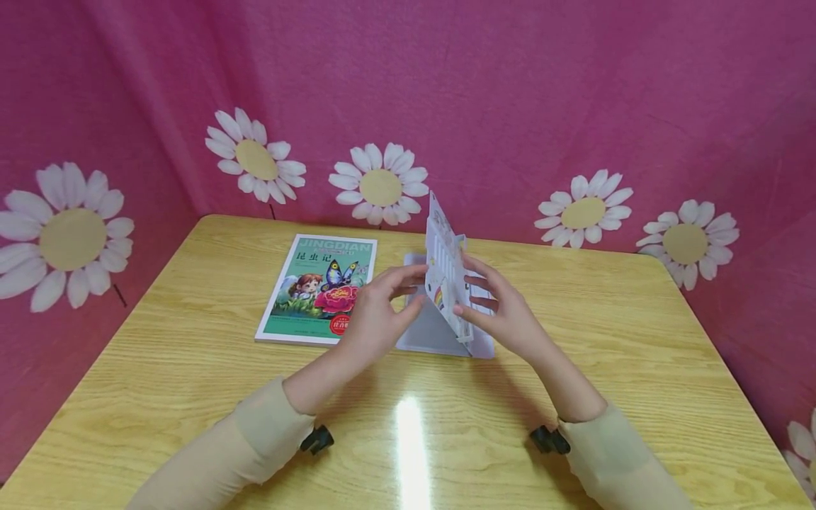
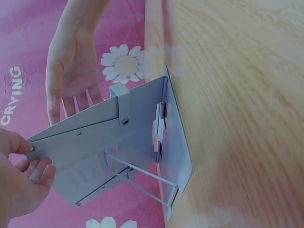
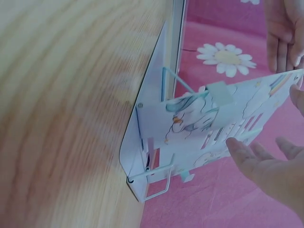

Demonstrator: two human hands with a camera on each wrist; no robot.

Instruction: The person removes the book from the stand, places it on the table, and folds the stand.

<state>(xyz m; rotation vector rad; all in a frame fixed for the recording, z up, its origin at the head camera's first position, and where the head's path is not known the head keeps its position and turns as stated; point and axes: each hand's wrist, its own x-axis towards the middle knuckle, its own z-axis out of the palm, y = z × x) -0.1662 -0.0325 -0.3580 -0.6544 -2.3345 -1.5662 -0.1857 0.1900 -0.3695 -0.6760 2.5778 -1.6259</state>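
Loosely spread left hand [image 1: 380, 309] and right hand [image 1: 508, 315] flank white printed-metal bookstand [image 1: 446, 258], apparently raised; green-covered paper book [image 1: 312, 294], at left, seemingly unmounted.

Green, white-bordered paperback book [image 1: 314, 294]: "JINGDIAN" across the top, "昆虫记" below. Round red badge [image 1: 340, 324] on its cover: "注音", rest covered or too small. Pink daisy-print fabric backdrop [image 2: 28, 52], left wrist view: "CRYING" in white caps, sideways.

Head view high, facing forward-down; wrist views close, opposite sides, sharing stand [image 2: 137, 133].
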